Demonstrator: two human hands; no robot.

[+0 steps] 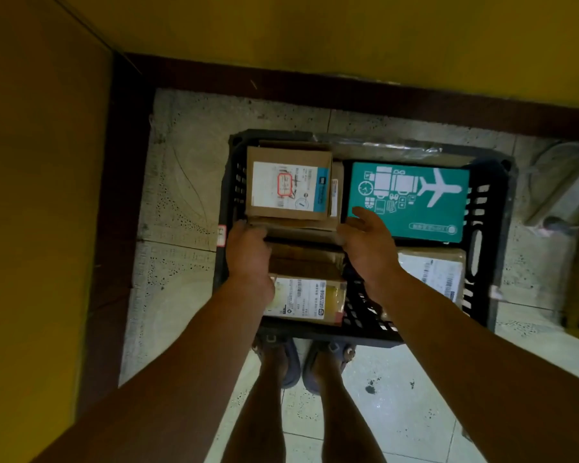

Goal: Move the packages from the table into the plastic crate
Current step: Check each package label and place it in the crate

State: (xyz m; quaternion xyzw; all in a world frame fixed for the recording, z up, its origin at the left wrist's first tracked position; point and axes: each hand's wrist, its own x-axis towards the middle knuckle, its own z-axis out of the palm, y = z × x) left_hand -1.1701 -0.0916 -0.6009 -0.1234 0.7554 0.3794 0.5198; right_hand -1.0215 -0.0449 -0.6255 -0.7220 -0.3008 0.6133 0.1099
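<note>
A black plastic crate [492,208] stands on the floor in front of my feet and holds several packages. At its back left a brown cardboard box with a white label [290,187] lies on top of other brown boxes. My left hand [248,253] has its fingers curled round that box's near left corner. My right hand [368,243] is beside the box's near right corner with fingers relaxed, its thumb over the edge of a teal box with a white plane print [411,208]. A labelled brown box [310,295] lies between my forearms, and another labelled package [438,272] sits at the near right.
The crate sits in a corner between yellow walls [41,195] with a dark skirting [315,85]. A clear plastic wrap [381,145] lies along the crate's far rim. A grey object with a cable [562,198] lies on the tiled floor to the right. My sandalled feet [301,362] touch the crate's near side.
</note>
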